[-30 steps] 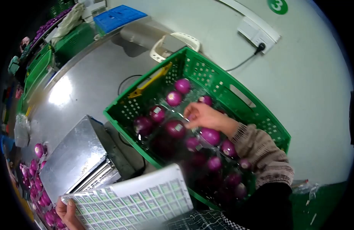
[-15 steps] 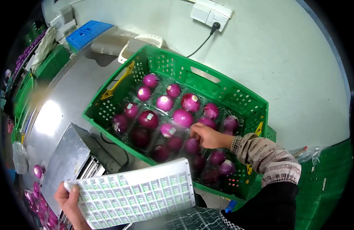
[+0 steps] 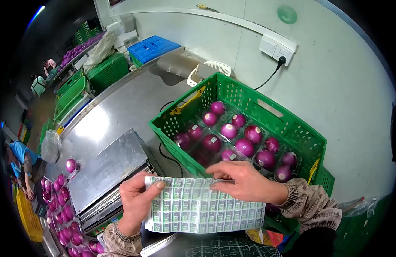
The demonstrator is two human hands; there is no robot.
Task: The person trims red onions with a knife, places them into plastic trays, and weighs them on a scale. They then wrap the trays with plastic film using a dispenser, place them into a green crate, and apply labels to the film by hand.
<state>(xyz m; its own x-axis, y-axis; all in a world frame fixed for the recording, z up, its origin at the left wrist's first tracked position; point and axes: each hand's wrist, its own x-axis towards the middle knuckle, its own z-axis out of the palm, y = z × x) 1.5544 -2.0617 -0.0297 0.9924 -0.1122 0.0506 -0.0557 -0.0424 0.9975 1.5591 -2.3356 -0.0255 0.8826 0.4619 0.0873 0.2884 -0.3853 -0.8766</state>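
A white sheet of small green-and-grey printed stickers (image 3: 189, 210) is held in front of me over the near side of the crate. My left hand (image 3: 138, 195) is closed on its left edge, with the thumb on the printed face. My right hand (image 3: 245, 180) is closed at the sheet's upper edge, its thumb and curled fingers against the stickers; any single sticker between them is too small to make out. Behind the hands stands a green plastic crate (image 3: 292, 124) holding clear packs of red onions (image 3: 245, 147). Small labels show on several onions.
Left of the crate is a metal-topped machine (image 3: 108, 171) on a steel table (image 3: 121, 107). More packed onions (image 3: 65, 205) lie at the lower left. A blue crate (image 3: 153, 49) and green crates (image 3: 108, 70) stand farther back. A plugged-in cord (image 3: 268, 78) hangs on the wall. Co-workers (image 3: 22, 156) are at left.
My right hand has moved from the onion packs in the crate back to the sticker sheet. The sheet now sits farther right and more level, and the view has shifted left.
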